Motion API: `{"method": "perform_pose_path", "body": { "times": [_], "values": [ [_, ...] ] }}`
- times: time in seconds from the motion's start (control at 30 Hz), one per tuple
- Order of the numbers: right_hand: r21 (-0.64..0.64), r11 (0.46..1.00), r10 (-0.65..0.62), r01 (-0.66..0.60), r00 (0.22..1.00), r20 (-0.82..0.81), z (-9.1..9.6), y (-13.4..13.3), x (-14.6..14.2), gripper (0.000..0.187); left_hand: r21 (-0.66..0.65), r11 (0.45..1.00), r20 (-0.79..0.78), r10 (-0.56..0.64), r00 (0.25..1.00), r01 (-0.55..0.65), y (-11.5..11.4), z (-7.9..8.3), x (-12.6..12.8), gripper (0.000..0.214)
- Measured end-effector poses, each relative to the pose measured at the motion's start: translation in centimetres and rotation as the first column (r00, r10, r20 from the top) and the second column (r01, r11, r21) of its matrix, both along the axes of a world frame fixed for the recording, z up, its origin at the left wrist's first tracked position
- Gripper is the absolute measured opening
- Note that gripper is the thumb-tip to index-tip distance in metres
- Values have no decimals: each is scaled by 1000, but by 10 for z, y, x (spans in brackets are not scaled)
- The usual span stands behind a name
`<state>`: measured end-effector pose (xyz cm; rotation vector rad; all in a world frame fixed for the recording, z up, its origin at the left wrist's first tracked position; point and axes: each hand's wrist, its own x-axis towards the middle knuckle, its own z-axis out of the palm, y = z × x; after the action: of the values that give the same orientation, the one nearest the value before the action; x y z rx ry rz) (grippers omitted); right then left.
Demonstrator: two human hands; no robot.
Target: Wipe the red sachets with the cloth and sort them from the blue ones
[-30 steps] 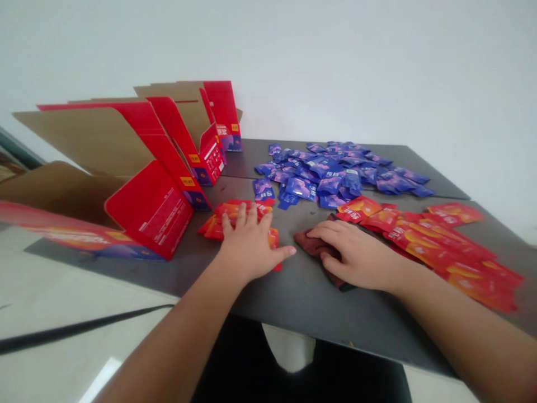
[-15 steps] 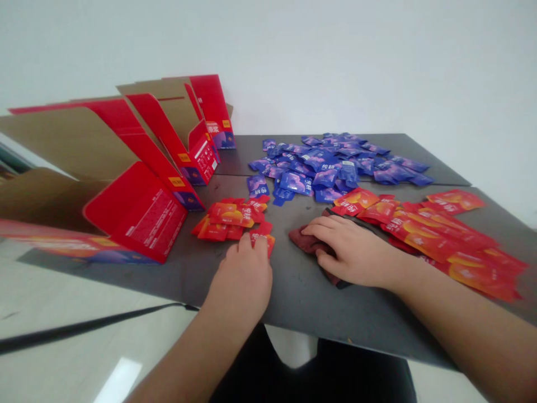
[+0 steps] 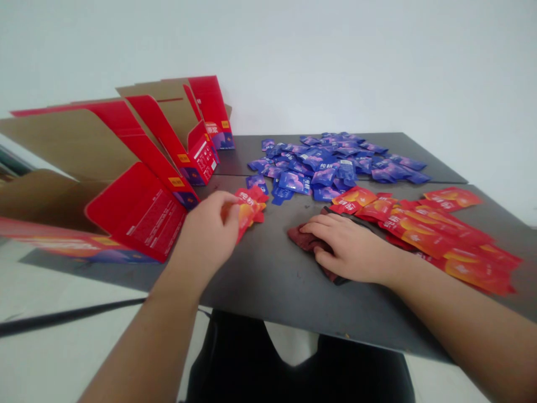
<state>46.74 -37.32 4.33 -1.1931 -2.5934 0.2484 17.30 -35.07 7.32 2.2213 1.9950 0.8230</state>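
My left hand (image 3: 205, 235) is over the small pile of red-orange sachets (image 3: 250, 206) left of centre, its thumb and fingers curled round the left edge of a sachet. The hand hides much of that pile, so how many sachets it grips I cannot tell. On the table's middle, my right hand (image 3: 352, 246) rests closed on a folded brown cloth (image 3: 302, 237) with a dark edge. Just beyond and to the right of this hand lies a larger heap of red-orange sachets (image 3: 436, 235).
Blue-purple sachets (image 3: 319, 162) lie heaped at the back of the grey table (image 3: 268, 285). Along the left stand open red cartons (image 3: 138, 218) with raised flaps, the nearest one beside my left hand. A white wall (image 3: 335, 61) rises behind the table.
My left hand has moved left and a little away from me, from the near sachet to over the small red pile. My right hand has stayed on the cloth.
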Motion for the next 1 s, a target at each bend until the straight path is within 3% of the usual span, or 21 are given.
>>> {"method": "perform_pose_path", "body": {
  "times": [0.13, 0.2, 0.3, 0.37, 0.47, 0.53, 0.6, 0.7, 0.8, 0.87, 1.0],
  "values": [
    [-4, 1000, -7, 7, 1000, 1, 1, 0, -1, 36, -202, 961, -260, 133, 956, -189, 32, -7, -19, 37],
    [-6, 1000, -6, 6, 1000, 5, 0, 0, 0, 35, -243, 937, -353, 156, 923, -251, 38, -12, -24, 42],
    [19, 1000, -3, 2, 1000, 14, -1, 0, 0, 34, -116, 966, -436, 161, 885, -233, 35, -13, -18, 41],
    [33, 999, 6, -6, 1000, 22, -2, -2, -1, 32, 1, 993, -438, 103, 893, -114, 30, -11, -3, 37],
    [15, 999, 37, -37, 999, 25, 0, -7, -4, 32, 51, 975, -352, -185, 917, 216, 28, -5, 34, 34],
    [-4, 998, 65, -65, 998, 12, 2, -11, -8, 35, 4, 907, -277, -404, 872, 421, 33, -2, 69, 34],
    [-17, 995, 103, -103, 995, -12, 3, -16, -12, 40, -102, 835, -209, -549, 809, 541, 44, 1, 108, 36],
    [-21, 985, 170, -172, 984, -52, 2, -22, -17, 39, -313, 745, -195, -658, 728, 590, 67, 2, 170, 40],
    [-16, 981, 191, -193, 978, -80, 0, -23, -19, 24, -370, 697, -216, -707, 673, 614, 86, -5, 220, 53],
    [-23, 984, 175, -178, 980, -98, -2, -22, -17, 16, -381, 694, -245, -713, 657, 611, 91, -11, 240, 58],
    [-52, 986, 150, -158, 979, -140, -5, -20, -13, 14, -378, 709, -303, -702, 645, 595, 84, -17, 253, 40]
  ]
}}
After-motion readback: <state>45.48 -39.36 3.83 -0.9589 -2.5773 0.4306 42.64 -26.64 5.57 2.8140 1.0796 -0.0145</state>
